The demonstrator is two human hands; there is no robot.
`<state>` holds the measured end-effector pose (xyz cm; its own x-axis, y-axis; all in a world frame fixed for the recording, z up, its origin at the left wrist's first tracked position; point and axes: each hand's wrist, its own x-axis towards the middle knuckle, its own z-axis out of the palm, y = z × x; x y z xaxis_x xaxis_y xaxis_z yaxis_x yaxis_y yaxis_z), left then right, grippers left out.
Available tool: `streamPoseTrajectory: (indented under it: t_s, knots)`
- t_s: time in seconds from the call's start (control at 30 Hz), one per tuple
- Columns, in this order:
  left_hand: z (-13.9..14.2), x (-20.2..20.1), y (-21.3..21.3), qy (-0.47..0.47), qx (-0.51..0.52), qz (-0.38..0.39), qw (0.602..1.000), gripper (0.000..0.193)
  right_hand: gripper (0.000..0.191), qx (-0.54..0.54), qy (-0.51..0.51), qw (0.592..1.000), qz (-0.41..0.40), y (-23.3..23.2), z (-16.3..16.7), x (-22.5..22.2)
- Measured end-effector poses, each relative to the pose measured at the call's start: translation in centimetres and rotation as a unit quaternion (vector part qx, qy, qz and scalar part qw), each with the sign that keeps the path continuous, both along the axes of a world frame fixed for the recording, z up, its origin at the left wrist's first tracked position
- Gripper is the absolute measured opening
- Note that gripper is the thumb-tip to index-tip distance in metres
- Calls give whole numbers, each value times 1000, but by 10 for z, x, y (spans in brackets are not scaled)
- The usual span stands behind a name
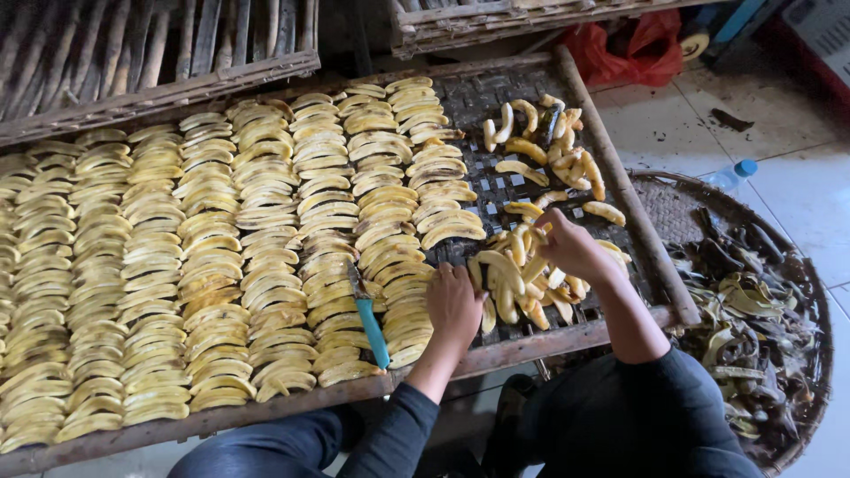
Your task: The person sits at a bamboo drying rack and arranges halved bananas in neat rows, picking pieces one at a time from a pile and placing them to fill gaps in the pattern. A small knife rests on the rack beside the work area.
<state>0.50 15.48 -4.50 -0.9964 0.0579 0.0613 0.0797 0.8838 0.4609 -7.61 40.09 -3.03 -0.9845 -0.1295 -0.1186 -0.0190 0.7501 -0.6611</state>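
Note:
A long woven drying rack carries several neat rows of flattened yellow banana slices. At its right end lies a loose heap of peeled banana pieces. My left hand rests palm down at the edge of the rightmost row, fingers touching the slices, and holds nothing that I can see. My right hand is down in the loose heap with its fingers closed around a banana piece. A blue-handled knife lies on the rows just left of my left hand.
A round woven basket of dark banana peels sits on the tiled floor at the right. A plastic bottle with a blue cap and a red bag lie beyond it. Empty slatted racks lean behind.

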Motion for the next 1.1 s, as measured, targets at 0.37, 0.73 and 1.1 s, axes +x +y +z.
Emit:
streamPoseTrajectory:
  t_s: [0.37,0.73,1.1]
  knots:
    - [-24,-7,23,65,15,63,996,36,41,-364,-226,902,53,-32,1,-68]
    - [-3,13,9,123,79,167,975,41,19,-19,146,939,310,-139,-42,-76]
    - [3,11,-18,38,72,71,994,34,21,89,37,966,239,-100,17,-21]
